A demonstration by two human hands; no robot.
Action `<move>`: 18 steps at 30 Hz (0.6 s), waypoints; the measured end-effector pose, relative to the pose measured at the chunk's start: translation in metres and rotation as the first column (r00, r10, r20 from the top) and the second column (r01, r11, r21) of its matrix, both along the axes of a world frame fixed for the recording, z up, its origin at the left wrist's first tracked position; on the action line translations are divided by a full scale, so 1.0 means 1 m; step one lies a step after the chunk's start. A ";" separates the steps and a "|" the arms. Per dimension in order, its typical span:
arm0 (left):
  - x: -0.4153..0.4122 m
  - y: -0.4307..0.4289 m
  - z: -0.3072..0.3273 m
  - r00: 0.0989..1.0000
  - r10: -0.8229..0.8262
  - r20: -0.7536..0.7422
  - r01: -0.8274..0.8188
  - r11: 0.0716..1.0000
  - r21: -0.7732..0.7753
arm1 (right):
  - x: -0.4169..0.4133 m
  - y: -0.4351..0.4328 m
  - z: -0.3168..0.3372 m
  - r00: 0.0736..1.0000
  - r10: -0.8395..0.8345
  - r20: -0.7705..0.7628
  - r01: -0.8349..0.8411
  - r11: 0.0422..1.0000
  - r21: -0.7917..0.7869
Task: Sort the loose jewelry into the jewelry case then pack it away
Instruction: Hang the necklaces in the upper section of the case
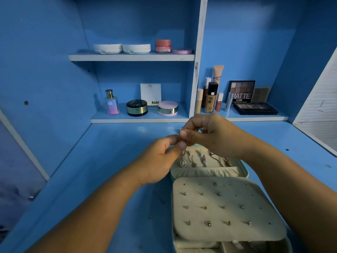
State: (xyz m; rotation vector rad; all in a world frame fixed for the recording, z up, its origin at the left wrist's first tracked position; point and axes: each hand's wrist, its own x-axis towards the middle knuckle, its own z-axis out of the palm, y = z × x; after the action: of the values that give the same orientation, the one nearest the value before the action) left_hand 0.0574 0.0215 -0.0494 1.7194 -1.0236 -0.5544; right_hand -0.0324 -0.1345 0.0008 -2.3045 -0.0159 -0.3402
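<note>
Home vanity: blue makeup shelves (131, 57)

The fingers (183, 144) of both hands cover the top of a necklace (182, 162), so its clasp cannot be made out. The right hand (211, 134) hides the far rim of the jewelry case (245, 170). The case's near compartments are cut off by the bottom edge. The studs on the earring panel (226, 207) are too small to tell apart.

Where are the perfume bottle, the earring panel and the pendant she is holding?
perfume bottle (111, 103): head view, on its glass body.
earring panel (226, 207): head view, on its padded middle.
pendant (182, 163): head view, on its oval ring.
</note>
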 end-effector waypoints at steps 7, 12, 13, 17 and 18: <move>0.002 -0.004 -0.012 0.931 0.235 0.280 -0.286 0.945 0.158 | 0.012 -0.017 -0.021 0.993 -0.103 -0.064 0.092 0.985 -0.149; -0.011 -0.003 -0.011 0.860 0.365 0.357 -0.459 0.859 0.227 | 0.022 -0.029 -0.031 0.974 -0.171 -0.148 0.125 0.952 -0.279; -0.014 -0.003 -0.011 0.850 0.364 0.382 -0.472 0.847 0.244 | 0.024 -0.029 -0.031 0.971 -0.180 -0.156 0.128 0.947 -0.294; -0.023 -0.004 -0.010 0.812 0.379 0.444 -0.521 0.812 0.261 | 0.033 -0.024 -0.029 0.968 -0.180 -0.172 0.114 0.935 -0.335; -0.024 -0.004 -0.009 0.809 0.383 0.446 -0.527 0.809 0.262 | 0.035 -0.023 -0.029 0.968 -0.177 -0.176 0.107 0.931 -0.348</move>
State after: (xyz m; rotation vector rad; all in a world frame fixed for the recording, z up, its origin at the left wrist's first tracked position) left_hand 0.0333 0.0180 -0.0586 2.3956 -0.7231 -0.0948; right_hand 0.0027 -0.1577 -0.0279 -2.6793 0.2140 -0.1801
